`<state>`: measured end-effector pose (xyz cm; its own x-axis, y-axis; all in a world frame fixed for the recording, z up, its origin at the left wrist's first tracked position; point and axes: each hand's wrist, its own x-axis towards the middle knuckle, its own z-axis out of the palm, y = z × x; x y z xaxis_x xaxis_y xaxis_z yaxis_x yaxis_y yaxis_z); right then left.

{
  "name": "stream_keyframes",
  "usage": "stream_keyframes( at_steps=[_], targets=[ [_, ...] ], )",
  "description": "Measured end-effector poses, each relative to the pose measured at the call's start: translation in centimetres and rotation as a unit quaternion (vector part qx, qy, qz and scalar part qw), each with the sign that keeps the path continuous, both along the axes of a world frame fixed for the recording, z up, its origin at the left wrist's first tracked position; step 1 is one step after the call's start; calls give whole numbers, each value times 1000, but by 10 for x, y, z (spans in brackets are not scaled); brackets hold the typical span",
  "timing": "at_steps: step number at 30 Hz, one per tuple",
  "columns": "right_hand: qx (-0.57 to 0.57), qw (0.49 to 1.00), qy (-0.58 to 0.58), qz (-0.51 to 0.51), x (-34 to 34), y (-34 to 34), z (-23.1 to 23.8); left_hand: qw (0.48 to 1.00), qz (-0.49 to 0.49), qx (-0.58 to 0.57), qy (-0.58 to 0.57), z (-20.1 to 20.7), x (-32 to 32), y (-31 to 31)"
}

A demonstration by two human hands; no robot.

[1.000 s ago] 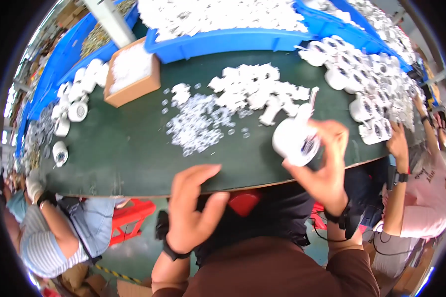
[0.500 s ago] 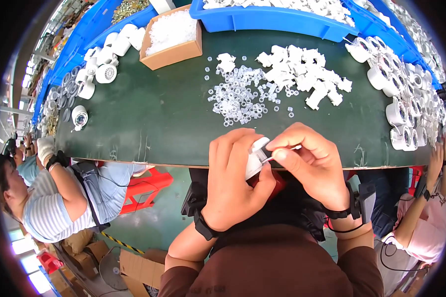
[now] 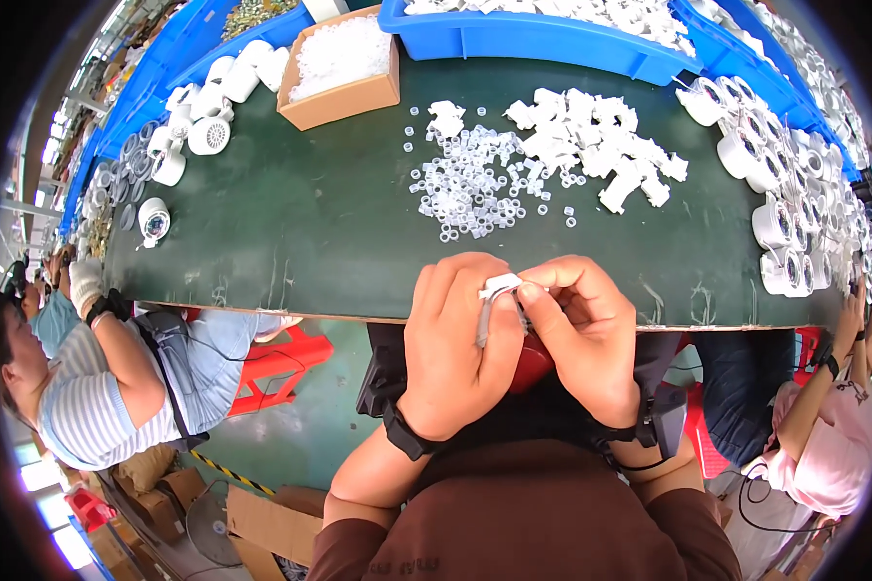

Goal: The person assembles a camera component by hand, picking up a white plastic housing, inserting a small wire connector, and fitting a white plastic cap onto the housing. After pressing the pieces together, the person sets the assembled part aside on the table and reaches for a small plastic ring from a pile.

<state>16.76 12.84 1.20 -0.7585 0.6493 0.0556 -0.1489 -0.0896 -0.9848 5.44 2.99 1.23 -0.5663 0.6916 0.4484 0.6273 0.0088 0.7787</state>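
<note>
Just over the table's near edge, my left hand (image 3: 458,344) is closed round a white plastic part (image 3: 500,285) with a greyish lower section, mostly covered by the fingers. My right hand (image 3: 583,329) meets it from the other side, thumb and fingertips pinched together at the part's right end; what they pinch is hidden. Beyond my hands lies a pile of small clear plastic rings (image 3: 470,184). White plastic brackets (image 3: 596,140) are heaped to the right of the rings.
A cardboard box (image 3: 344,102) of clear pieces stands at the back. Blue bins (image 3: 543,44) line the far side. White round housings (image 3: 773,223) are stacked at right; others (image 3: 208,136) and grey rings (image 3: 131,169) lie left. Co-workers (image 3: 102,387) sit on both sides.
The white part has turned in my left hand, showing less of its length. My right hand has shifted left and closed in on it; the thin piece seen between its fingers is now hidden.
</note>
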Motion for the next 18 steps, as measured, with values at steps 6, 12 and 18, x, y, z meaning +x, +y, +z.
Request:
stream_keyframes(
  at_steps=[6,12,18],
  targets=[
    [-30,998,8,60,12,8,5,998,-47,-12,33,1,-5,-7],
    [634,753,-160,-67,23,110,19,999,-38,-10,12,1,-10,-14],
    [678,702,-213,49,22,133,21,999,-37,-11,3,0,-9,-13]
  ],
)
